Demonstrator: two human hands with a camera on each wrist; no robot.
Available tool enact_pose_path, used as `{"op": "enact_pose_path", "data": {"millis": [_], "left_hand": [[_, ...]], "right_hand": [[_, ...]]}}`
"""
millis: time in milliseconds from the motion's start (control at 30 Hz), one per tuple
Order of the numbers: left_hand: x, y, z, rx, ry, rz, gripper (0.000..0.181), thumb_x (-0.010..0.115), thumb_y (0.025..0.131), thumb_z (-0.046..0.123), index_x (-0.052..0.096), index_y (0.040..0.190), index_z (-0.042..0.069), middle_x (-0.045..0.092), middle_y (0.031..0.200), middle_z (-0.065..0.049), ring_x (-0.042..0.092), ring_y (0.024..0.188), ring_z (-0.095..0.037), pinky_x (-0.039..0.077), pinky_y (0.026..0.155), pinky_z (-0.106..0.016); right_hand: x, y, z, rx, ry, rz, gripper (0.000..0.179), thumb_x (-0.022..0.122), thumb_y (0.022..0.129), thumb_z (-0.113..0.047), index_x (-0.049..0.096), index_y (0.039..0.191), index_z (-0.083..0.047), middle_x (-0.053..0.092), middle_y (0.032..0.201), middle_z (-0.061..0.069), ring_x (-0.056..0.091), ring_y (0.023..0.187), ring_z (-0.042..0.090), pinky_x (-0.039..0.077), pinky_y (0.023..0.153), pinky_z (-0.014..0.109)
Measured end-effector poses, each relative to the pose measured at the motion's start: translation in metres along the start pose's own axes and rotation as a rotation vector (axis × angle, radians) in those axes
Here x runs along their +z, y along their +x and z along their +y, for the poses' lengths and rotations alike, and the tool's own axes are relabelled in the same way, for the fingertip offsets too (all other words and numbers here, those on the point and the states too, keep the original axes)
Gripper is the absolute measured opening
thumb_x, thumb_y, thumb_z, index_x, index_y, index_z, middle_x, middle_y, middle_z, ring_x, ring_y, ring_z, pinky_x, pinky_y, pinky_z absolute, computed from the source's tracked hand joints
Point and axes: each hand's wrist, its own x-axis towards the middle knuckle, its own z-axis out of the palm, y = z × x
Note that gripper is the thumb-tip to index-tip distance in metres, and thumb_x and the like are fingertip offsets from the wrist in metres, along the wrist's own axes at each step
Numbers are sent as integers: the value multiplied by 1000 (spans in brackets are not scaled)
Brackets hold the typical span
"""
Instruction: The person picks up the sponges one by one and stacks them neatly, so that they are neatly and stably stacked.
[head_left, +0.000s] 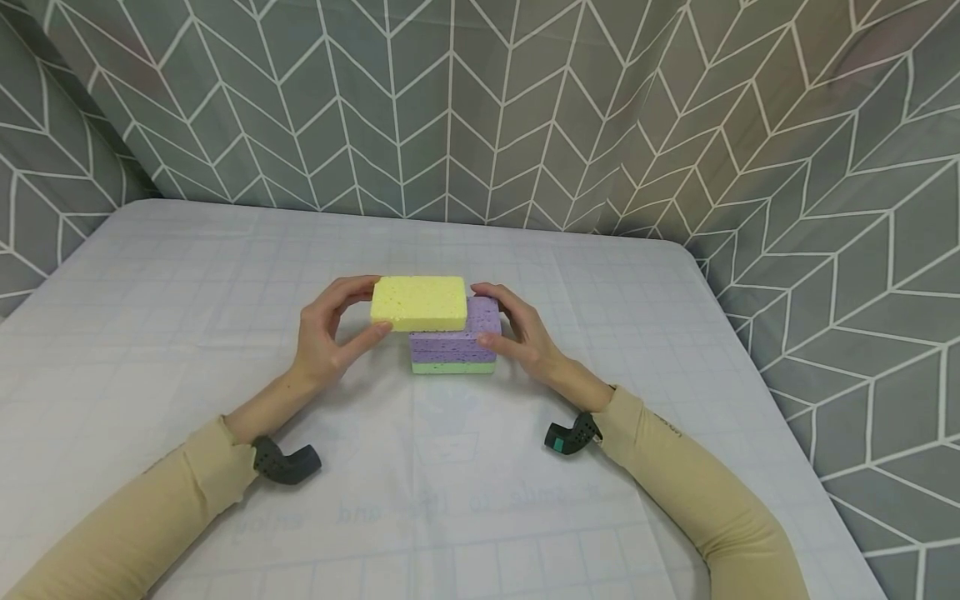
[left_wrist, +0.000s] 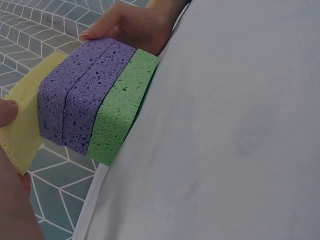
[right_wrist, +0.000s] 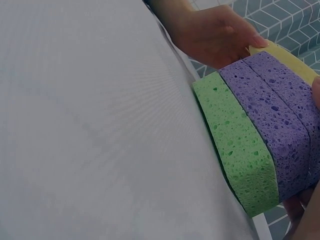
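A green sponge point(head_left: 453, 367) lies on the table at the bottom of a stack. Two purple sponges point(left_wrist: 85, 95) sit flat on top of it. My left hand point(head_left: 330, 329) pinches a yellow sponge point(head_left: 418, 303) by its left end, thumb at the front and fingers behind. This yellow sponge is over the left part of the upper purple one, shifted left; whether they touch I cannot tell. At the stack's right end, my right hand point(head_left: 528, 333) holds the upper purple sponge between thumb and fingers. The far side of the stack is hidden in the head view.
A white cloth with faint printed lines covers the table point(head_left: 480, 483). Grey curtains point(head_left: 420, 108) with white chevron lines hang behind it and at both sides. A dark curved device sits at each wrist, below the beige sleeves point(head_left: 675, 467).
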Motion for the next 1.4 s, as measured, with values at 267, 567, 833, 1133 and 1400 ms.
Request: {"op": "enact_pose_path", "data": {"millis": [267,567,833,1133,1400], "left_hand": [[-1,-1,-3,-14,16,-35,55,73,73,-13,60,127,-8,62,125,-25,61,114,-16,52,105,-30],[0,-2,-2,-45,4,-59,60,74,73,-17,60,130,-6,62,128,-23,62,116,-18,51,107,-34],[0,-2,2,-83,8,-67,63,75,73,-19,59,132,-5,61,130,-23,62,117,-14,49,110,-33],[5,-1,3,-67,-13,-86,65,76,72,-20,58,133,-6,60,132,-24,61,119,-16,48,110,-34],[9,-2,3,-77,-5,-110,66,76,73,-19,57,135,-3,60,134,-21,60,122,-15,47,112,-34]], "right_hand": [[0,0,-1,-13,-8,-10,78,63,87,-42,41,145,5,56,124,25,52,109,21,42,102,31],[0,1,0,-22,-24,-11,90,62,88,-58,38,147,6,56,126,27,54,110,20,43,104,35],[1,2,1,-39,-11,-23,89,62,89,-54,35,148,7,55,126,28,53,112,19,42,104,33],[-1,2,1,-48,-19,-20,86,63,87,-49,37,148,6,50,139,26,50,119,20,37,113,39],[-2,1,3,-68,-36,-27,86,60,88,-51,36,149,4,51,140,25,51,120,21,39,114,41]]}}
